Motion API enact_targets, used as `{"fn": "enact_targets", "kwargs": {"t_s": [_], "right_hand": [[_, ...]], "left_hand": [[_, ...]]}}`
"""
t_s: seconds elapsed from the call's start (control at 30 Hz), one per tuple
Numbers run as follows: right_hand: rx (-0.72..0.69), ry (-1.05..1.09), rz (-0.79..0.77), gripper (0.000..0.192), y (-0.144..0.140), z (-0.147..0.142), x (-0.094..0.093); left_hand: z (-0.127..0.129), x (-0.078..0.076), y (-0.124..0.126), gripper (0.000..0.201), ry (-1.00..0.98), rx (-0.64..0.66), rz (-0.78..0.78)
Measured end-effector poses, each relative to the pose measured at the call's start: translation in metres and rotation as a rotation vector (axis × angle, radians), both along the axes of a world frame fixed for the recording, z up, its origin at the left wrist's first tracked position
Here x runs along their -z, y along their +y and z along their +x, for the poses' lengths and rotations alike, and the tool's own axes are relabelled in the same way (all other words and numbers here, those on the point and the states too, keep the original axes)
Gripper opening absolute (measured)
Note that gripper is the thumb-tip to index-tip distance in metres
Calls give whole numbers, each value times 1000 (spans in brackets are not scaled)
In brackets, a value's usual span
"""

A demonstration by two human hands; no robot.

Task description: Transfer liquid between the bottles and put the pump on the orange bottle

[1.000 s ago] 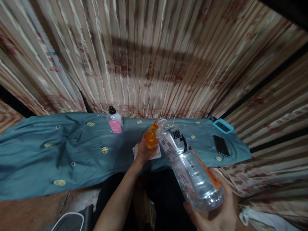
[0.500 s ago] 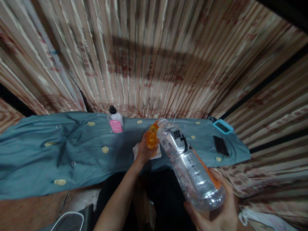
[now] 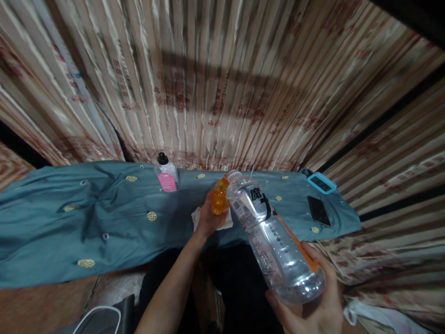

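Note:
My left hand (image 3: 207, 215) is closed around a small orange see-through bottle (image 3: 220, 197) near the middle of the cloth-covered surface. In my right hand (image 3: 321, 297) is a large clear plastic bottle (image 3: 274, 241) with black characters and an orange label strip, gripped near its base. It tilts with its neck down towards the upper left, its mouth at the top of the orange bottle. Whether liquid is flowing between them I cannot tell. A white tissue (image 3: 226, 221) lies beneath my left hand and the orange bottle.
On the teal patterned cloth (image 3: 114, 213) stands a clear bottle with a pink label and black cap (image 3: 167, 176). To the right lie a dark phone (image 3: 319, 211) and a blue-framed device (image 3: 321, 183). A pleated curtain (image 3: 215, 93) hangs close behind.

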State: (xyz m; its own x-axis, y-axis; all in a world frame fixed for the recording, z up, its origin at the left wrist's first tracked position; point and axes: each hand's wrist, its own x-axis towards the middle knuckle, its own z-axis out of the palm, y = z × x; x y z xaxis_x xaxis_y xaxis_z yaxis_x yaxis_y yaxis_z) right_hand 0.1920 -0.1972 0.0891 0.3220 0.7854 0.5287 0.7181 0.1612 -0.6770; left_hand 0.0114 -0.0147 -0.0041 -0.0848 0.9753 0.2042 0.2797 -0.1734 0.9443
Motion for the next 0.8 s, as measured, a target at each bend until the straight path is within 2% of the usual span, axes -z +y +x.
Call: {"fn": "enact_targets", "kwargs": {"t_s": [0.1, 0.3, 0.53, 0.7, 0.8], "right_hand": [[-47, -39, 9, 87, 0, 0, -1], [31, 81, -22, 82, -1, -10, -6], [-61, -168, 22, 88, -1, 11, 1], [41, -41, -23, 82, -2, -9, -12], [57, -28, -35, 82, -2, -12, -14]], "left_hand": [[0, 0, 0, 69, -27, 19, -25], [0, -1, -1, 68, -31, 7, -41], [0, -1, -1, 68, -22, 6, -49], [0, -3, -2, 66, -53, 23, -44], [0, -4, -3, 66, -55, 30, -56]]}}
